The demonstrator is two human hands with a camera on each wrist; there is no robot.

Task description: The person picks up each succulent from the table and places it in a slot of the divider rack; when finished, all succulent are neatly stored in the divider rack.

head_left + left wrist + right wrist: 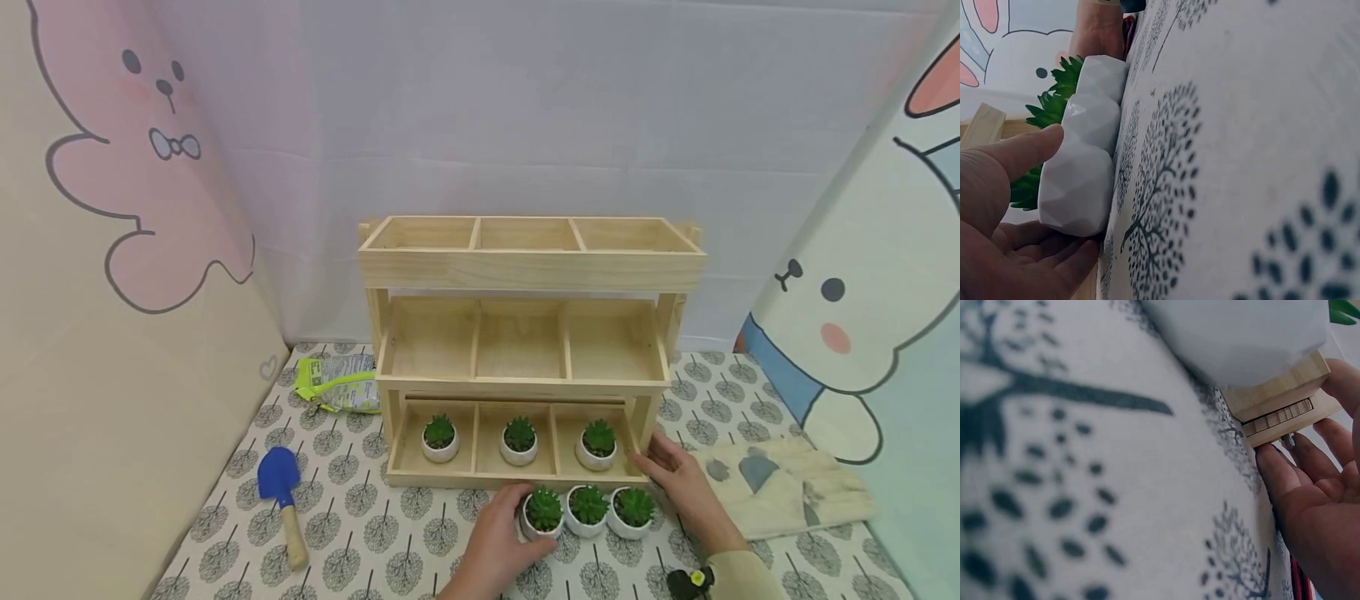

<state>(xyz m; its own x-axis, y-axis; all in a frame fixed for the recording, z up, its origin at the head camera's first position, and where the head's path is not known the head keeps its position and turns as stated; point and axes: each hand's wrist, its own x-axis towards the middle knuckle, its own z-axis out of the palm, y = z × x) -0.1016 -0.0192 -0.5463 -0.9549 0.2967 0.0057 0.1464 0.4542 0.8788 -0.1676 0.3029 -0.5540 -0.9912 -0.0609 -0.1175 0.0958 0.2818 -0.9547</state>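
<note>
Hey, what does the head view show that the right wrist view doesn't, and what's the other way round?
Only the head view shows the blue trowel, the green-and-grey bag, the pale glove and the left hand holding a potted plant.

Only the right wrist view shows a small shiny metal piece and, lower down, a red strip.

Both show the right hand touching the wooden shelf, a white pot and tree-print cloth.

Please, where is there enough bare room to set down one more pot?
Bare room: the middle tier, all three compartments, and the tree-print cloth between the trowel and the left hand. Crowded: the bottom tier, with one succulent pot per compartment, and before its right half, where three pots stand in a row.
</note>
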